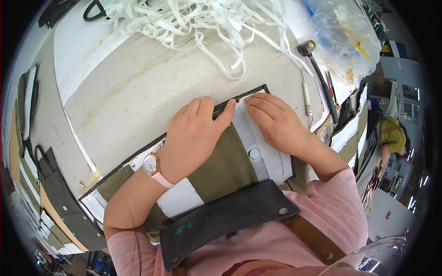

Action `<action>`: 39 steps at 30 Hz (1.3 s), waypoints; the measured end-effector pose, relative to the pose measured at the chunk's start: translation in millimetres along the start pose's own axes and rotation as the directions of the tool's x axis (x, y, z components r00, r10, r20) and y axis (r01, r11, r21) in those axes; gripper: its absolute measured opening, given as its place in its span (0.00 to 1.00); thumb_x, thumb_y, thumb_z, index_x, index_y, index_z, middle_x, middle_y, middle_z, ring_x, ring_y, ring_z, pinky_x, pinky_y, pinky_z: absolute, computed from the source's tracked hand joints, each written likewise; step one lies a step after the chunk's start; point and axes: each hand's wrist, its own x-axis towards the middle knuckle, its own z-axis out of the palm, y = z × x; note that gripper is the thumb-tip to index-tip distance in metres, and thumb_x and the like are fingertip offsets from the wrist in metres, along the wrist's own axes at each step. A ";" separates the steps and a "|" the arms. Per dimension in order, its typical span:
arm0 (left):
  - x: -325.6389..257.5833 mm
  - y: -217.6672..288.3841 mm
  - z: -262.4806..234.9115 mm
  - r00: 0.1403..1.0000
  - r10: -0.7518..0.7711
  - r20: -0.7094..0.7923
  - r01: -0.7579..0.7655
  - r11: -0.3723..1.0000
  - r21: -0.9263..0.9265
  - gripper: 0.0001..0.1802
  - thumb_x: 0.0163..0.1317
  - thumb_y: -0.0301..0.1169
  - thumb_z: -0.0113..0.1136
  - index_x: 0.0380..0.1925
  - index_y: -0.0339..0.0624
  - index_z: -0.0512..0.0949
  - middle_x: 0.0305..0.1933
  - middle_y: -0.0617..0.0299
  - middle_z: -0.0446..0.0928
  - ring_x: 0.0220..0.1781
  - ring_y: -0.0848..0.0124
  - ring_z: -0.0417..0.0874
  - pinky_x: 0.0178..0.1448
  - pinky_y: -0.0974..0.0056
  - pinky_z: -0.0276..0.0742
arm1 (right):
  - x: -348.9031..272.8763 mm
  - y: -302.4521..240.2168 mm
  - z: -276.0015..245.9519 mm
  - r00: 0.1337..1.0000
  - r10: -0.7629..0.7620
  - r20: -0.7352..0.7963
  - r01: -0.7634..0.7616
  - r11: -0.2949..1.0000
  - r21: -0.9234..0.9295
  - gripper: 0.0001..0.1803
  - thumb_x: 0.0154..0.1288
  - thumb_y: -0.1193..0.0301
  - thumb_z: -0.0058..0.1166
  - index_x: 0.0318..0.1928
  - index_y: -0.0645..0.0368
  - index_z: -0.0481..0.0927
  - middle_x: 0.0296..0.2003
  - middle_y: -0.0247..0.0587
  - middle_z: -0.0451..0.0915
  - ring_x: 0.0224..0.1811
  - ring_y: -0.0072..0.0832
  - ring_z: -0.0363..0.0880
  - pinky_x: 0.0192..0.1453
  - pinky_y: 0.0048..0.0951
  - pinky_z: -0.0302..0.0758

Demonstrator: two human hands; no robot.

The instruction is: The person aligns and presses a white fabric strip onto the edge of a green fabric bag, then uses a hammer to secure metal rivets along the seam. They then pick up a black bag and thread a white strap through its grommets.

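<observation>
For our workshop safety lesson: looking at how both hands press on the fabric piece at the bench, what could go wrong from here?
1. Both hands, left hand and right hand, press the dark edging of the fabric piece near one corner; the far end, unheld, might shift.
2. The white strips heaped close behind could snag or get dragged in.
3. The hammer lying by the right hand could be knocked.
</observation>
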 end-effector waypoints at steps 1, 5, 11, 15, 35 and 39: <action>-0.1 -0.2 0.5 1.000 0.004 -0.009 -0.004 1.000 0.002 0.25 0.58 0.34 0.70 0.58 0.54 0.83 0.31 0.63 0.63 0.33 0.68 0.71 0.34 0.64 0.71 | -0.3 1.1 -1.3 1.000 0.007 -0.019 -0.006 1.000 0.031 0.20 0.47 0.87 0.56 0.45 0.67 0.77 0.52 0.53 0.80 0.54 0.51 0.80 0.56 0.43 0.80; -1.0 1.8 1.8 0.999 0.002 -0.032 -0.002 1.000 0.002 0.25 0.57 0.34 0.70 0.58 0.53 0.83 0.31 0.62 0.63 0.33 0.67 0.71 0.35 0.64 0.72 | 1.6 5.7 0.7 0.995 0.027 -0.091 -0.021 0.997 0.069 0.18 0.49 0.87 0.55 0.43 0.67 0.77 0.51 0.52 0.81 0.54 0.52 0.79 0.57 0.45 0.79; -8.0 4.7 -7.4 1.000 -0.012 0.020 0.014 0.996 -0.087 0.25 0.56 0.30 0.71 0.56 0.47 0.82 0.39 0.59 0.71 0.41 0.63 0.75 0.45 0.59 0.75 | -28.1 23.5 -12.0 0.988 0.055 -0.147 -0.056 0.998 -0.005 0.18 0.50 0.88 0.53 0.45 0.65 0.78 0.48 0.53 0.81 0.53 0.52 0.80 0.57 0.45 0.78; -39.3 6.7 -27.2 1.000 -0.022 0.006 0.022 0.996 -0.086 0.29 0.58 0.29 0.69 0.62 0.41 0.77 0.61 0.50 0.73 0.62 0.55 0.76 0.66 0.53 0.72 | -69.5 74.7 -38.7 0.819 0.338 -0.463 -0.477 0.850 -0.224 0.13 0.61 0.81 0.56 0.48 0.63 0.80 0.46 0.53 0.81 0.49 0.50 0.78 0.55 0.47 0.75; -67.1 11.4 -3.9 0.997 -0.020 -0.079 0.023 0.999 0.049 0.25 0.67 0.32 0.63 0.62 0.35 0.76 0.66 0.45 0.76 0.69 0.54 0.77 0.74 0.52 0.72 | -7.9 -14.4 -54.2 0.832 0.527 0.172 -0.495 0.846 -0.200 0.16 0.81 0.57 0.44 0.45 0.58 0.71 0.26 0.60 0.79 0.32 0.63 0.78 0.37 0.56 0.72; -67.6 9.7 -5.5 0.996 -0.046 -0.072 0.047 0.999 0.014 0.26 0.66 0.32 0.64 0.64 0.38 0.76 0.68 0.48 0.76 0.69 0.56 0.77 0.75 0.53 0.71 | 8.5 -20.6 -78.4 0.802 0.565 0.194 -0.537 0.824 -0.182 0.18 0.80 0.58 0.47 0.40 0.62 0.69 0.24 0.59 0.76 0.29 0.60 0.78 0.34 0.55 0.70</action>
